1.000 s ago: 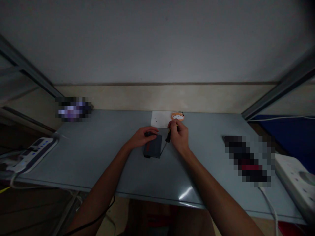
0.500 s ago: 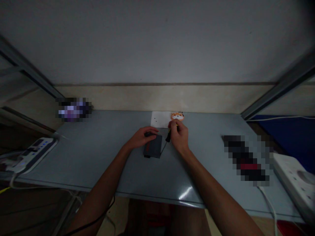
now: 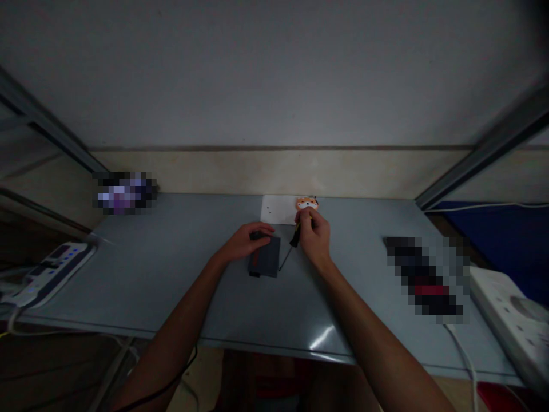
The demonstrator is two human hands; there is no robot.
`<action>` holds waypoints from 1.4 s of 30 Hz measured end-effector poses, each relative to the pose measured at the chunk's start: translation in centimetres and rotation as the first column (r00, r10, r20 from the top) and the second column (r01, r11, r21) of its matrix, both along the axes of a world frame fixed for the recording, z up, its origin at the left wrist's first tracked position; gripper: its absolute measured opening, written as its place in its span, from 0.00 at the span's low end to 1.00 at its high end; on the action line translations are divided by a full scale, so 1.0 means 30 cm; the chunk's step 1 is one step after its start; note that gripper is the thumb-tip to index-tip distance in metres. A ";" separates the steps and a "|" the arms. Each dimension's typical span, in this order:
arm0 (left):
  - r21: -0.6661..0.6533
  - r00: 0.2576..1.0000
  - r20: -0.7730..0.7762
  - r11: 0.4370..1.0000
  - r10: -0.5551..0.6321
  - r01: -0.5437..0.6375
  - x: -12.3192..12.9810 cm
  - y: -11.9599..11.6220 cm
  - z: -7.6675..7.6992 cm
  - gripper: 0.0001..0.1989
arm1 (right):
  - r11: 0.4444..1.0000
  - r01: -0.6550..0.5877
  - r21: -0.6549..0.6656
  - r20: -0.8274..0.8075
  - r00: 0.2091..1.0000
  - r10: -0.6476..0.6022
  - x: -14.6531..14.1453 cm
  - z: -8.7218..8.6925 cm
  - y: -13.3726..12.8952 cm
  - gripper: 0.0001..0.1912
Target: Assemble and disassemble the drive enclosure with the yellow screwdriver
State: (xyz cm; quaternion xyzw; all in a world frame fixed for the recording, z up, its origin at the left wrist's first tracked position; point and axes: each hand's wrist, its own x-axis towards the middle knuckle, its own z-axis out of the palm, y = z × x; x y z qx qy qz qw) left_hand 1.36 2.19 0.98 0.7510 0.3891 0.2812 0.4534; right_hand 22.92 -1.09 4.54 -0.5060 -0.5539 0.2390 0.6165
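Note:
A dark grey flat rectangular device [image 3: 268, 260] with a reddish strip lies on the desk. My left hand [image 3: 249, 239] grips its far left part, thumb on top and fingers reaching over the far edge. In my right hand [image 3: 314, 232] is a screwdriver [image 3: 295, 237] with a black and yellow handle, its shaft slanting down to the left. The tip sits by the device's near right corner; whether it touches I cannot tell. Beyond the hands is a white sheet [image 3: 278, 209] bearing several small dark specks, and an orange and white animal-faced item [image 3: 307, 203] at its right end.
A white power strip [image 3: 51, 274] with lit blue spots is at the left edge of the grey desk [image 3: 171, 286]. On the right lie a pixelated dark object [image 3: 422, 277] with a white cable [image 3: 463, 349] and another white power strip [image 3: 510, 309]. A wall stands behind.
The whole view shifts slightly to the left. Both hands keep their grips, and the screwdriver tip stays by the device's near right corner.

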 end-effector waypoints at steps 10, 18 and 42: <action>0.324 0.969 -0.205 0.944 0.138 -0.066 0.042 -0.072 0.022 0.15 | 0.901 0.435 -0.003 -0.174 0.887 -0.428 0.131 0.008 0.057 0.18; 0.181 0.865 0.073 0.846 0.496 -0.501 0.105 -0.040 0.045 0.21 | 0.918 0.390 -0.074 -0.255 0.882 -0.396 0.137 -0.027 0.084 0.20; 0.276 0.988 -0.135 0.960 0.078 -0.038 0.045 0.055 0.030 0.11 | 0.959 0.279 -0.039 -0.296 0.914 -0.278 0.104 -0.030 0.076 0.20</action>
